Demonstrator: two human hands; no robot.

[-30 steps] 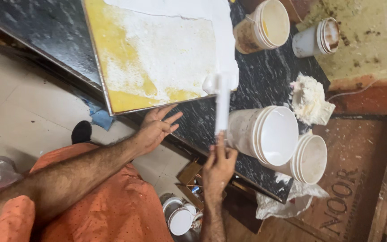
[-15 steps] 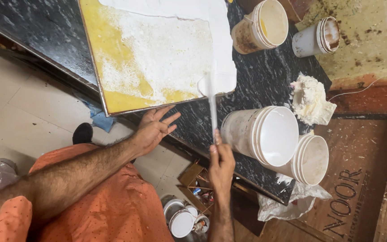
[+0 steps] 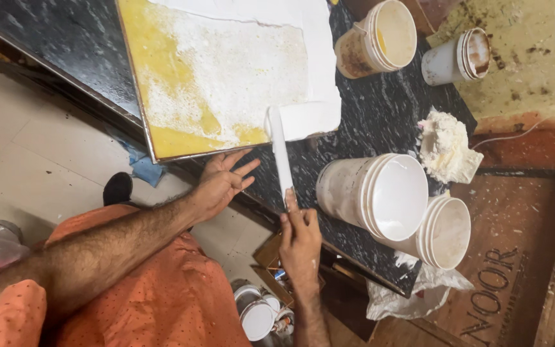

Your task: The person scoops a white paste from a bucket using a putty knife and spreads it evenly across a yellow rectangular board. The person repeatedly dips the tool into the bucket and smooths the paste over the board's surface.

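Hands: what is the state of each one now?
Left hand: open, fingers spread on the dark counter.
Right hand: closed on the white scraper.

Yellow board point(image 3: 162, 77), half coated white; right hand point(image 3: 300, 241) gripping roller point(image 3: 284, 141) at six o'clock; left hand point(image 3: 223, 180) flat on counter point(image 3: 380, 122); white buckets point(image 3: 387, 199) at four o'clock.

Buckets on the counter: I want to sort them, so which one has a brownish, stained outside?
The bucket beyond the yellow board; both buckets nearest the right hand are white outside.
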